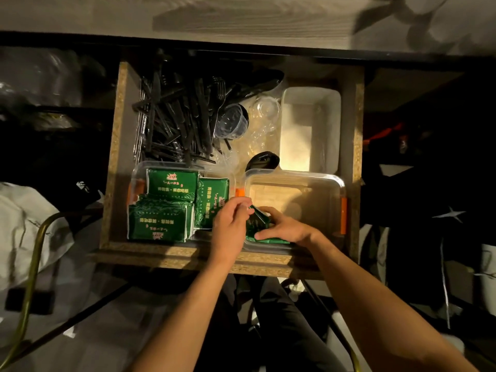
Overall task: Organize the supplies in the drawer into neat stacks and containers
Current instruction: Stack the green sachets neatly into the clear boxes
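Note:
The drawer [115,157] is pulled open below me. A clear container [139,170] at its front left holds several green packets [158,221], some stacked. Another clear container [332,183] with orange clips sits at the front right, mostly bare inside. At that container's near left corner both hands meet on one green packet [256,224]. My left hand [230,221] pinches its top edge. My right hand [284,226] holds its lower side with curled fingers.
Several black plastic knives and forks [177,119] lie in a loose pile at the back left. Small clear cups [233,120] and a black spoon [261,161] sit mid-drawer. A white rectangular bin [335,130] stands at the back right. The countertop edge [241,38] overhangs the back.

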A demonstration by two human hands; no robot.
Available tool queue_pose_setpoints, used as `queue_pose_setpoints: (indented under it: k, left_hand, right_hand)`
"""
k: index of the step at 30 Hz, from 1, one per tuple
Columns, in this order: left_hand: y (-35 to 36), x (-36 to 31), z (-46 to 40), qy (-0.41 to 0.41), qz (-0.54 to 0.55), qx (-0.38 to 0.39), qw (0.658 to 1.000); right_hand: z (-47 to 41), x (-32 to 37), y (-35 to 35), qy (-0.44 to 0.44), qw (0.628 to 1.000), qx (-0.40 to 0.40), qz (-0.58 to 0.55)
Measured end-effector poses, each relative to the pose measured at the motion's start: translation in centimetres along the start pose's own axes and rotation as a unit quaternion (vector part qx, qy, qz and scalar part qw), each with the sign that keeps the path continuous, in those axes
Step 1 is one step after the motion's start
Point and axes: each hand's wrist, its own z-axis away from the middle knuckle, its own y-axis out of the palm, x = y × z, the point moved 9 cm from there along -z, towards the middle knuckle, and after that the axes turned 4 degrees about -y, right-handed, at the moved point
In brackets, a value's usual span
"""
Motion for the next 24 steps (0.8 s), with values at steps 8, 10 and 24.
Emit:
queue_pose_setpoints:
  k: [8,10,24]
  left_hand:
    - [-0.3,-0.4,0.9,0.005,0.051,-0.005,0.999]
    - [-0.4,-0.3,1.1,-0.002,0.07,-0.011,0.998]
    - [2.3,-2.8,2.2,-0.013,0.096,0.068,0.993]
  right_hand:
    - [2.1,1.2,0.6,-0.04,0.997,0.036,0.048]
    - [2.9,1.5,-0.8,-0.066,0.998,-0.017,0.012]
    - [9.8,9.3,-3.3,-0.256,0.918,-0.208,-0.221]
